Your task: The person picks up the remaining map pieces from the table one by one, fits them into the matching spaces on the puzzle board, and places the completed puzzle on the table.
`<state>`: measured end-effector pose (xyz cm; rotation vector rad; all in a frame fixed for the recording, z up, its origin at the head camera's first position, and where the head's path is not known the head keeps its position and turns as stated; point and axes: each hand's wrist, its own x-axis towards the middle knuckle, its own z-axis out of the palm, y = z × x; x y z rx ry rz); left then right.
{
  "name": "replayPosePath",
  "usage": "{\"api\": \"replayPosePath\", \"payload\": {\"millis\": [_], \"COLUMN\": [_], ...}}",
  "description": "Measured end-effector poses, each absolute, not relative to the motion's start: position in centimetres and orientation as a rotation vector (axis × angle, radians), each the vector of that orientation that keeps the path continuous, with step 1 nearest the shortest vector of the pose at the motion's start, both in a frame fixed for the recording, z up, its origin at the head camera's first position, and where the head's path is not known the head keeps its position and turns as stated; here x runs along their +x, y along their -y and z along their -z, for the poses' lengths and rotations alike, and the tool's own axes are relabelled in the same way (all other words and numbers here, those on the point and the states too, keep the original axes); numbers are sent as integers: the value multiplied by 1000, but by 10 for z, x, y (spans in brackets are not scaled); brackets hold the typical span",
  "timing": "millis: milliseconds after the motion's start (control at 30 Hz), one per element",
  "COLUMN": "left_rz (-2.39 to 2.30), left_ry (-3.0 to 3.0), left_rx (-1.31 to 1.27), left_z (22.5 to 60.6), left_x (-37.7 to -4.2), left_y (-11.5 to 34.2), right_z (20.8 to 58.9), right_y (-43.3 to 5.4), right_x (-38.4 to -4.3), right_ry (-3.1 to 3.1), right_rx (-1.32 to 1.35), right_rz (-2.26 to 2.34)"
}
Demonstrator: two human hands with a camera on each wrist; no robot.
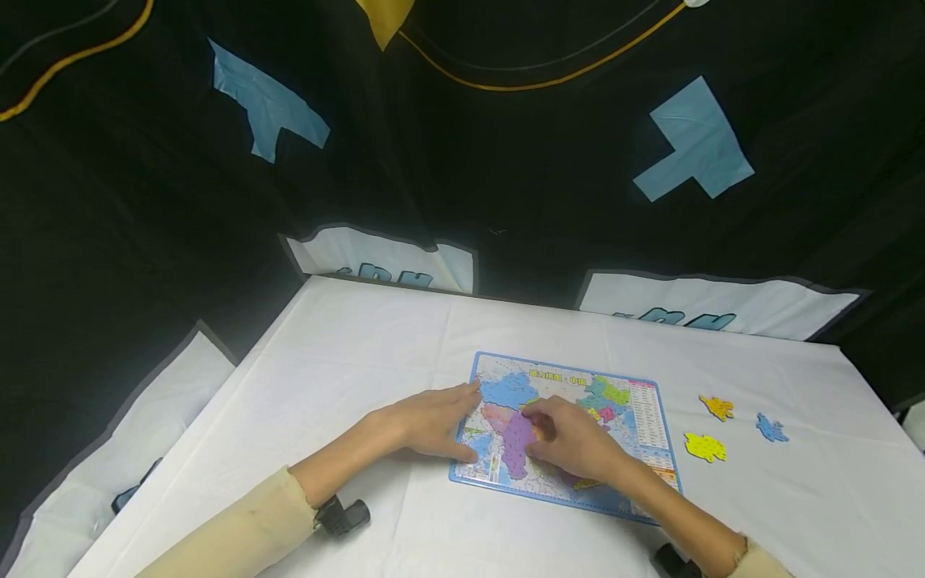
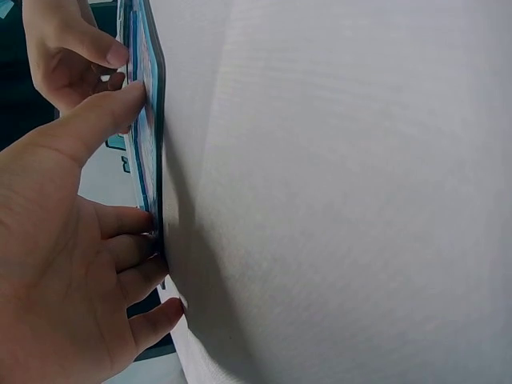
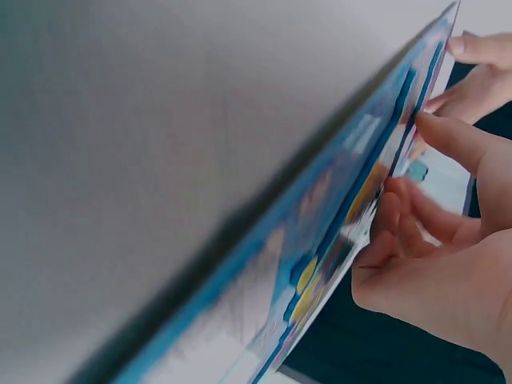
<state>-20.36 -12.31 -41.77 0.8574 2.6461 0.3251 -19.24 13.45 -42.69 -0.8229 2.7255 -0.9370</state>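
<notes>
A blue-rimmed map puzzle board (image 1: pixel 506 486) lies on the white table, partly filled with coloured pieces. My left hand (image 1: pixel 433 421) rests at the board's left edge, fingers extended; in the left wrist view its thumb (image 2: pixel 120 108) lies on the board. The right hand (image 1: pixel 574 437) holds a purple puzzle piece (image 1: pixel 516 449) over the left middle of the board, with thumb and forefinger at the piece's right edge. A blue piece (image 1: pixel 509 389) sits above it and a pink piece (image 1: pixel 495 416) to its upper left. My right hand hides part of the board's lower middle.
To the right of the board lie loose pieces: an orange one (image 1: pixel 717 408), a yellow one (image 1: pixel 704 447) and a blue one (image 1: pixel 771 428). A black cloth (image 1: pixel 470 177) with blue patches hangs behind the white table (image 1: pixel 376 345).
</notes>
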Motion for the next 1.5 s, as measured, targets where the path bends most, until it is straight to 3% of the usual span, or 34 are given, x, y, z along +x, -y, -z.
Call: {"api": "replayPosePath", "payload": {"millis": [167,333,700,1100,1500], "left_rz": [-331,-337,-331,-336,-338], "left_ry": [-2642,-2642,-2642,-2642,-2645], "left_rx": [858,864,856,860,860], "left_z": [417,417,418,416,417], "left_x": [-203,-203,-204,-202,-204], "left_y": [123,123,123,123,122], "right_z": [426,424,418,415,418], "right_y": [-122,-113,-123,-137,-136], "right_x": [-180,-170,-170,-187,-197], "right_ry": [-2772,-2833,-2708,-2589,-2577], "right_rx": [-574,-515,-619,-943,-916], "right_rz": [911,820,812,840,906]}}
